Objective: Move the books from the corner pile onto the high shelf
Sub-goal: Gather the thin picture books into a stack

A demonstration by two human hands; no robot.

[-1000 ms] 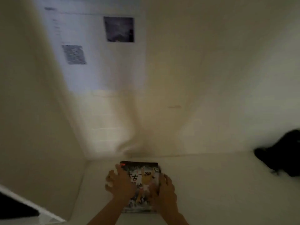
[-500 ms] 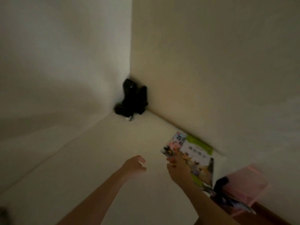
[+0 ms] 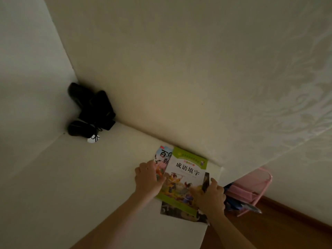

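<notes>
The green book (image 3: 186, 177) lies on top of a small pile of books (image 3: 162, 159) on a white surface (image 3: 89, 186), close against the wall (image 3: 197, 78). A blue-covered book shows under its left edge and a dark one under its near edge. Half a second ago only the right hand was at the pile and the left hung in the air; now both are on it. The left hand (image 3: 148, 178) rests its fingers on the pile's left edge, and the right hand (image 3: 209, 194) has its grip curled round the right edge, thumb on the cover. A second ago both hands were laying a book down elsewhere, so this looks like the next pick-up about to begin. Whether this white surface is the shelf or the pile's corner, I cannot tell. A black object (image 3: 89, 112) sits in the far corner, well apart. A pink rack (image 3: 251, 187) stands lower at the right, above the wooden floor (image 3: 287, 230).
</notes>
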